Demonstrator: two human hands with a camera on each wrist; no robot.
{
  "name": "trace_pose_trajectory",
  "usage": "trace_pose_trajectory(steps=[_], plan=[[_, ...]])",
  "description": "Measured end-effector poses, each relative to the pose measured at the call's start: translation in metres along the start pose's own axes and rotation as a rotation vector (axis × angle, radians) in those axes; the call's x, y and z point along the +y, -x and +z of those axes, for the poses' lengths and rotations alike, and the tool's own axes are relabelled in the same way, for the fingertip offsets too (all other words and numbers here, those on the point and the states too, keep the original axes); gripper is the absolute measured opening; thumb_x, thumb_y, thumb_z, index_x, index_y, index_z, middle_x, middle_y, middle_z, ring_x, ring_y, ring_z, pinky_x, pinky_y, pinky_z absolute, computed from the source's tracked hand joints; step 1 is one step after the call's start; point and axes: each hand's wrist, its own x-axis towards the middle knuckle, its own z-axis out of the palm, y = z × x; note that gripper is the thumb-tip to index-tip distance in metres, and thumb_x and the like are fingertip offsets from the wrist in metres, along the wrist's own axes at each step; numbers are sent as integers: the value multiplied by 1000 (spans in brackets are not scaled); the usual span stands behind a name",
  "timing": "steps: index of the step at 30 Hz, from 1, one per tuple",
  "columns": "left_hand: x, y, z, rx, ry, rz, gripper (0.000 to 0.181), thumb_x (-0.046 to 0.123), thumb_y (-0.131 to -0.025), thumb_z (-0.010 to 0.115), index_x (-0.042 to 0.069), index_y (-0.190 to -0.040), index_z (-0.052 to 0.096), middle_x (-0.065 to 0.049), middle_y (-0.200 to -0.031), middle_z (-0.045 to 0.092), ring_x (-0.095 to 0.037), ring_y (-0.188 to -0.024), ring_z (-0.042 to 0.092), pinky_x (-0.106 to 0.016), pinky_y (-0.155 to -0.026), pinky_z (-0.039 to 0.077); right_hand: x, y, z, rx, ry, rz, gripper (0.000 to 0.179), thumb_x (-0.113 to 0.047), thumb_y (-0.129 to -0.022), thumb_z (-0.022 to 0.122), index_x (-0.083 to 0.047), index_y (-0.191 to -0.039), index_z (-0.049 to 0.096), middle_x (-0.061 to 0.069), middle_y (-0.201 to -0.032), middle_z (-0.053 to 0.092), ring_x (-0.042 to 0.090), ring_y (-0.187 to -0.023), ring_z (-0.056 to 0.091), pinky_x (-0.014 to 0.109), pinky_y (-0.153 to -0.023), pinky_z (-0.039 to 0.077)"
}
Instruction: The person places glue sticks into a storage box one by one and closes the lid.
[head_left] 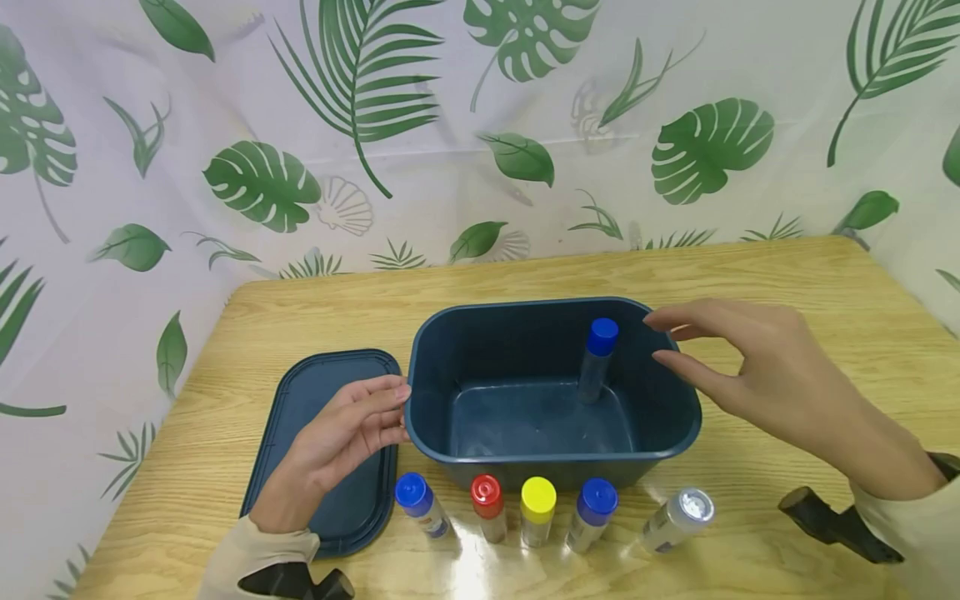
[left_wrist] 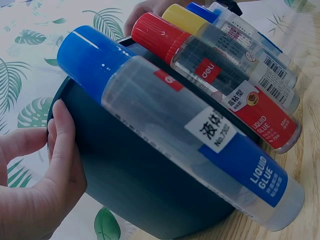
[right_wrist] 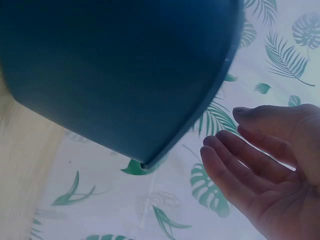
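A dark blue plastic bin (head_left: 555,458) stands on the table with a blue-capped liquid glue bottle (head_left: 602,337) upright inside, toward its right end. My left hand (head_left: 352,425) rests against the bin's left end, thumb tip at the rim and fingers along the outer wall. Over the right rim, my right hand (head_left: 750,358) holds nothing, its thumb and fingers spread apart. In front of the bin stands a row of glue bottles: blue-capped (head_left: 414,493), red-capped (head_left: 487,496), yellow-capped (head_left: 537,498), another blue-capped (head_left: 597,500) and a clear-capped bottle (head_left: 693,507).
A matching dark blue lid (head_left: 345,492) lies flat at the left, partly under my left forearm. The wooden table (head_left: 787,283) meets a white leaf-print cloth (head_left: 450,108) at the back and sides.
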Motion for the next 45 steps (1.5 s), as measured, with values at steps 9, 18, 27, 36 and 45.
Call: trace_pose_trajectory(steps=[9, 18, 27, 36, 45], plan=[[-1, 0, 1, 4, -7, -1, 16, 5, -102, 44, 3, -103, 60, -2, -87, 61, -11, -78, 60, -24, -75, 56, -7, 26, -10, 52, 3, 38, 35, -46, -92, 62, -14, -103, 73, -4, -94, 73, -4, -92, 63, 5, -82, 43], [-1, 1, -1, -12, -1, 14, 17, 4, -102, 44, 3, -103, 61, -3, -88, 61, -11, -78, 60, -24, -75, 56, -16, 48, -9, 52, -74, 46, 34, -49, -91, 58, -20, -95, 73, -10, -87, 72, -7, -86, 64, 8, -81, 47], [0, 0, -1, -19, -6, 19, 18, 4, -102, 43, 3, -103, 61, -3, -88, 62, -11, -79, 61, -24, -75, 56, -17, 76, -8, -65, -218, 151, 47, 8, -62, 84, -21, -97, 72, -12, -88, 71, -3, -84, 65, 7, -79, 47], [0, 0, -1, -26, -7, 15, 17, 4, -102, 43, 3, -102, 61, -2, -87, 62, -11, -78, 60, -24, -75, 56, -13, 100, 7, -28, -654, 75, 56, 15, -54, 84, 4, -106, 67, 6, -104, 72, 9, -92, 68, 15, -83, 51], [0, -1, -1, -31, -10, 14, 17, 3, -102, 43, 3, -102, 61, -3, -88, 62, -12, -79, 61, -25, -75, 56, -15, 110, 19, -55, -637, 109, 62, 14, -54, 85, 5, -112, 65, 11, -106, 71, 12, -95, 69, 17, -86, 51]])
